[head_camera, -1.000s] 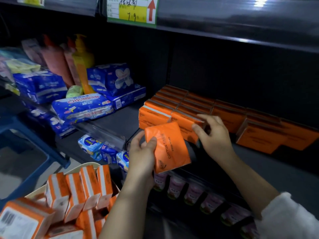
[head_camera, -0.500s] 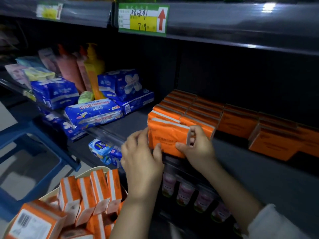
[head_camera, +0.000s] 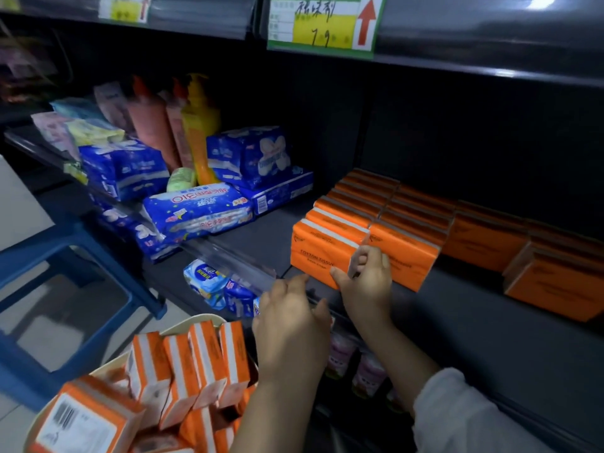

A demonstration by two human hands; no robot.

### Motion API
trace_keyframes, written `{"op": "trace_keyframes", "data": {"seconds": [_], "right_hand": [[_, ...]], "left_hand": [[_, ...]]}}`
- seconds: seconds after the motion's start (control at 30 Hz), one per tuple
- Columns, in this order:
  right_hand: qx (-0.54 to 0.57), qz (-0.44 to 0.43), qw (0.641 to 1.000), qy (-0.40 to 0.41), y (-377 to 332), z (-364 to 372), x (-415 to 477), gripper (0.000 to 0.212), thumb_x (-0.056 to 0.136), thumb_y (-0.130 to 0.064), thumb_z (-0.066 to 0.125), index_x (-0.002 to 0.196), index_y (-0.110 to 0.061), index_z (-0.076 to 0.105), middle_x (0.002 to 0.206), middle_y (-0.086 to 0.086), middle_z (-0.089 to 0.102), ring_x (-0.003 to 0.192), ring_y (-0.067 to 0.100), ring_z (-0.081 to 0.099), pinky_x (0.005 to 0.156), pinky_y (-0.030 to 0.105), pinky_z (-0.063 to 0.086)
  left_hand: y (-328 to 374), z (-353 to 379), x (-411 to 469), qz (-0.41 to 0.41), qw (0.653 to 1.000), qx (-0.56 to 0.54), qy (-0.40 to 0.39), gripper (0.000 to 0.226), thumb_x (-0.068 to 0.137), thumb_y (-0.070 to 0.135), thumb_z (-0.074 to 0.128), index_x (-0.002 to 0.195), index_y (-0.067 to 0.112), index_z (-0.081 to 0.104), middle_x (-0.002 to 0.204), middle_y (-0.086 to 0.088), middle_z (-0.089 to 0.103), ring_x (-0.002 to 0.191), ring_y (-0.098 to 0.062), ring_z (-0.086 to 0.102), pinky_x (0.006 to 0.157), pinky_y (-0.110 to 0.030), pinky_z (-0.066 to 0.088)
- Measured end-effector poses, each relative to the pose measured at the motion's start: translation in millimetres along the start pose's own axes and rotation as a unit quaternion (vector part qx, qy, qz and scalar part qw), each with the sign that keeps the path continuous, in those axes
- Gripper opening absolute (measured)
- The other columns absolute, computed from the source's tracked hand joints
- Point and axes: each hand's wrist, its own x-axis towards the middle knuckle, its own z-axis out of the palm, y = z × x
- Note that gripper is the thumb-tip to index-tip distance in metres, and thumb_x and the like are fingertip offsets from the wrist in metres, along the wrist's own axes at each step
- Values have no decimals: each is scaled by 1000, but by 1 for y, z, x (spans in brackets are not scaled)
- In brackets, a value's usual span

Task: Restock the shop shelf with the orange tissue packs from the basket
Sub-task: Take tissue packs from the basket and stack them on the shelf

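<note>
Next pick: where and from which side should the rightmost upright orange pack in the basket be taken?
Likely by its top end, from above. The rightmost upright pack stands on end, its top rising above the basket rim, with a neighbour tight against its left face. Thumb and fingers across the two broad faces should fit, and the empty left hand hangs just right of it.

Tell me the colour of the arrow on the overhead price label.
Red, pointing up; the arrow shows clearly in the head view.
</note>
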Motion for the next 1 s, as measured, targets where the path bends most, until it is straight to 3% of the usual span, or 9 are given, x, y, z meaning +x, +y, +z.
{"op": "trace_keyframes", "data": {"seconds": [0.1, 0.17, 0.43, 0.53, 0.7, 0.77, 0.87, 1.0], "right_hand": [[0, 12, 1000, -13, 4, -10, 1, 52, 69, -21, 80, 110, -19, 49, 105, -7, 42, 100, 16, 50, 87, 35, 47], [-3, 1, 1000, -24, 5, -21, 2, 56, 70, -21, 80, 117, -18, 49, 109, -8, 41, 100, 12, 48, 85, 31, 46], [-2, -52, 998, -30, 15, -58, -17, 40, 72, -12, 78, 103, -22, 55, 99, -7, 45, 80, 5, 49, 75, 22, 45], [-6, -84, 994, -71, 10, -59, -39, 38, 71, -8, 78, 100, -19, 57, 97, -2, 48, 74, 1, 48, 68, 7, 41], [-38, -119, 977, -172, -15, -42, -75, 43, 70, -9, 79, 109, -8, 61, 97, 5, 52, 76, 15, 51, 63, 12, 39], [-60, -131, 967, -208, -27, -31, -88, 44, 72, -14, 78, 112, -9, 61, 98, 3, 52, 77, 14, 50, 70, 18, 36], [-71, -135, 956, -250, -46, -9, -108, 47, 73, -18, 78, 115, -9, 60, 101, 3, 54, 83, 12, 50, 77, 21, 36], [-81, -128, 947, -283, -65, 23, -135, 47, 72, -21, 77, 115, -12, 60, 104, 3, 54, 98, 19, 55, 84, 26, 39]], "left_hand": [[-3, 4, 1, 12, 1000, -19, -2, 52, 90, 34, 57, 139, 25, 42, 135, 1, 46, 127, -20, 38, 104, -33, 33], [-2, 7, 2, 22, 1000, -22, 0, 52, 90, 32, 58, 139, 22, 43, 134, -1, 47, 126, -21, 38, 103, -32, 32], [3, 9, -5, 73, 997, -38, 4, 44, 88, 27, 60, 130, 18, 53, 124, -5, 55, 118, -23, 48, 98, -32, 38], [-14, -6, -14, 71, 996, -45, 33, 39, 85, 24, 61, 122, 12, 60, 115, -11, 62, 109, -28, 56, 94, -36, 43], [-111, -41, -48, 43, 992, 94, 69, 38, 86, 28, 61, 121, 12, 60, 111, -12, 63, 107, -31, 56, 93, -36, 42], [-160, -55, -68, -11, 987, 152, 45, 40, 88, 34, 57, 125, 17, 57, 114, -9, 61, 110, -29, 55, 90, -36, 44], [-219, -76, -90, -64, 975, 211, 31, 36, 86, 38, 57, 116, 18, 62, 111, -8, 61, 105, -31, 56, 85, -38, 45], [-260, -99, -102, -132, 957, 252, 65, 53, 88, 35, 57, 137, 18, 44, 136, -9, 44, 118, -30, 46, 92, -40, 42]]}}
